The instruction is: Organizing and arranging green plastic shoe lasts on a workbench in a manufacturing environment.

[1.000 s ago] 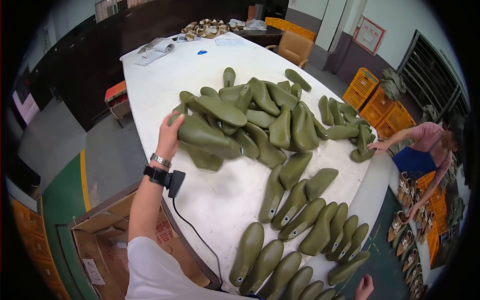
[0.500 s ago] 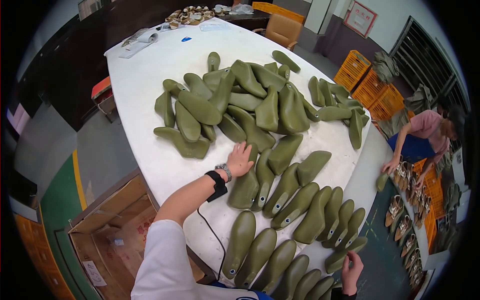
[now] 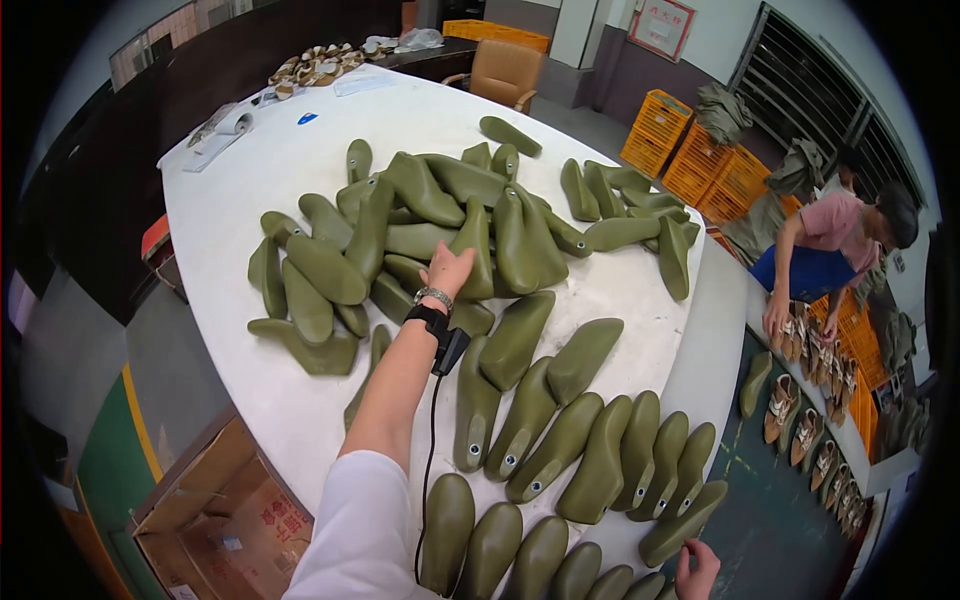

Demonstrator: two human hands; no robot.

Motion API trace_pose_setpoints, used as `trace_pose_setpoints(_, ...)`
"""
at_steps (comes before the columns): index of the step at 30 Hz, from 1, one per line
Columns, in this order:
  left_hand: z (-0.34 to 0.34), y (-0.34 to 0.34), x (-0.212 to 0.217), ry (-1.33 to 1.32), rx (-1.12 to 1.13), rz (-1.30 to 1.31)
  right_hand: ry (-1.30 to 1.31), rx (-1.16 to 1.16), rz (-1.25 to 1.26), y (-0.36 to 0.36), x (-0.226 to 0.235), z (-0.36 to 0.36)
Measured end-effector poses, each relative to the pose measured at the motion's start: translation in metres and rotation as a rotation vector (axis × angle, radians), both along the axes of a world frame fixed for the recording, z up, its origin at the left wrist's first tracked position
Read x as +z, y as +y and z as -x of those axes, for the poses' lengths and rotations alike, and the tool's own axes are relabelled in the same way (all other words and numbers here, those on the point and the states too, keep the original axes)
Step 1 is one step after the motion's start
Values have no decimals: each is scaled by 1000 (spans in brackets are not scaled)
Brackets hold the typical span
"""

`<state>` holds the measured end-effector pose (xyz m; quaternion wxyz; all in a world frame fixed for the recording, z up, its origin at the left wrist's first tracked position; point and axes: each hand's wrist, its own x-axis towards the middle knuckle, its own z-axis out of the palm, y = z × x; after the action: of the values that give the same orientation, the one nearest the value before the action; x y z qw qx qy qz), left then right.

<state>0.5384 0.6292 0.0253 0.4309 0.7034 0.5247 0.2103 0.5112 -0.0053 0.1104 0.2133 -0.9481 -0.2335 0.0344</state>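
Note:
My left hand (image 3: 452,270) reaches into a heaped pile of green shoe lasts. Its fingers close round one upright shoe last (image 3: 473,240) in the middle of that pile. My right hand (image 3: 698,572), partly cut off by the lower edge, is beside the near end of a shoe last (image 3: 683,523) at the right end of a row. Its fingers are loosely bent and apart, with nothing seen between them. Another shoe last (image 3: 380,350) lies partly hidden behind my left forearm. Two rows of lasts lie side by side nearer me, including one last (image 3: 447,525).
A white table (image 3: 250,400) bears the lasts. An open cardboard box (image 3: 240,530) stands at its left. A black cable (image 3: 432,430) hangs from my left wrist. At the right a co-worker (image 3: 835,235) handles shoes beside orange crates (image 3: 655,130). A brown chair (image 3: 505,75) stands behind the table.
My left hand has moved from a last in the nearer row, away from me, onto one in the pile. The view has shifted. My right hand stays near the row's right end.

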Motion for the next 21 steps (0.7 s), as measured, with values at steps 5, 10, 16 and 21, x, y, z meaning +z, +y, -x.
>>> trace_pose_setpoints(5, -24, -38, 22, 414, -39, -241, -53, 113, 57, 16, 0, -2)
trace_pose_setpoints(10, -3, -29, 21, 55, -104, -48, -33, 120, -91, 37, 15, 1)
trace_pose_setpoints(16, -10, -85, 57, -739, -259, 517, -103, 161, -123, 23, -20, -11)
trace_pose_setpoints(21, -92, -91, 49, -675, -565, 291, -36, 197, -161, 55, -10, -16)
